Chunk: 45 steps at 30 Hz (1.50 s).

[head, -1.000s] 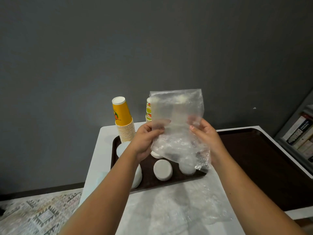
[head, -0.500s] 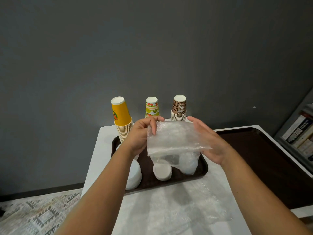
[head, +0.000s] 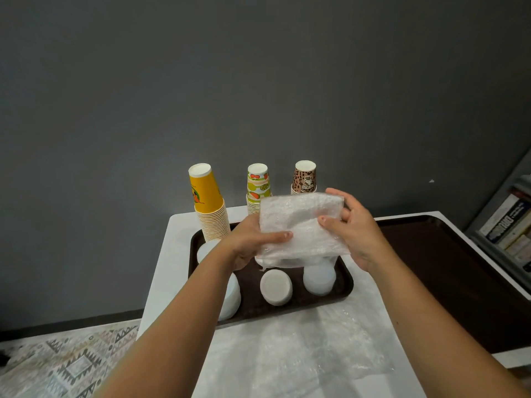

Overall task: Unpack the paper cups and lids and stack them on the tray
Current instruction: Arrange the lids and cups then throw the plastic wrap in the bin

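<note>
Head view: three cup stacks (head: 211, 208) at 12 o'clock on tray (head: 343, 294), lid stacks (head: 276, 286) below. Left hand (head: 247, 242) and right hand (head: 355, 228) pinch folded plastic bag (head: 298, 228) between them, above the lids.

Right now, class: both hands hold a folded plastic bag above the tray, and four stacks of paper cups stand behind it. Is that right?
Not quite. The head view shows three stacks of paper cups: yellow, fruit-print and leopard-print. Left hand and right hand do hold the folded plastic bag above the tray.
</note>
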Available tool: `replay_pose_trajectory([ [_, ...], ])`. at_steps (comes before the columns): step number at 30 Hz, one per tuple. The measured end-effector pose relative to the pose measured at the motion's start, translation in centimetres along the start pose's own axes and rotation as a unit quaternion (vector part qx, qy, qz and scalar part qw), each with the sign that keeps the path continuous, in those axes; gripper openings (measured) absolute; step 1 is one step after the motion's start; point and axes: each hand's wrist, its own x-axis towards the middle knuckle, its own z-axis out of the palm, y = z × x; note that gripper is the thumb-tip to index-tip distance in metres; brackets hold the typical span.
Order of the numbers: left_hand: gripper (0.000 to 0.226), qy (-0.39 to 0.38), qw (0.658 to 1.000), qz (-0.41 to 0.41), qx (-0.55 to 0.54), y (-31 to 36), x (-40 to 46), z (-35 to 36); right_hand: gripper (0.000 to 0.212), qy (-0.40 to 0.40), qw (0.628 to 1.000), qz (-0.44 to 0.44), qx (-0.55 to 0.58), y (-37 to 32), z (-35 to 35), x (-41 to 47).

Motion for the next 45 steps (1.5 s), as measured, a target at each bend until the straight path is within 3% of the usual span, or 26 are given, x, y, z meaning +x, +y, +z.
replay_pose_trajectory([
  [6,0.038,0.046,0.998,0.034,-0.023,-0.1,0.4,-0.5,0.055,-0.071,0.994,0.089,-0.006,0.3,-0.2,-0.6],
  [16,0.026,0.042,0.996,0.049,-0.065,0.1,0.4,-0.4,0.033,-0.031,0.997,0.045,0.061,0.7,-0.5,0.2],
  [22,0.021,0.033,0.994,0.072,-0.072,0.6,0.3,-0.2,0.054,-0.059,0.997,0.014,0.057,0.2,-0.2,0.2],
  [25,0.034,0.030,0.995,0.090,-0.045,1.1,0.0,-0.1,0.053,-0.071,0.995,0.017,0.066,0.1,-0.2,0.0],
  [29,0.051,0.048,0.990,0.133,0.012,1.4,-0.1,0.1,0.037,-0.093,0.986,0.069,0.124,0.2,-0.9,0.2],
  [33,0.052,0.070,0.981,0.171,0.066,1.3,0.0,0.4,0.040,-0.085,0.989,0.120,0.031,0.4,-0.4,0.2],
  [36,0.054,0.047,0.961,0.180,0.203,1.2,0.3,-0.3,0.028,-0.022,0.998,0.057,-0.012,0.4,0.1,0.1],
  [39,0.050,0.082,0.906,0.192,0.369,0.7,1.1,-1.3,0.030,0.037,0.993,-0.031,-0.105,0.5,-0.3,0.3],
  [41,0.043,0.168,0.895,0.214,0.354,0.7,1.3,-1.1,0.033,0.053,0.975,-0.087,-0.200,0.4,-0.2,0.4],
  [42,0.036,0.175,0.896,0.233,0.333,0.7,1.2,-0.8,0.033,0.053,0.962,-0.110,-0.243,0.3,0.0,0.4],
  [43,0.031,0.150,0.899,0.245,0.330,0.9,1.1,-0.3,0.034,0.052,0.952,-0.128,-0.273,0.1,0.3,0.3],
  [45,0.050,0.070,0.899,0.232,0.365,1.1,0.9,0.6,0.034,0.043,0.942,-0.154,-0.297,-0.2,0.9,0.2],
])
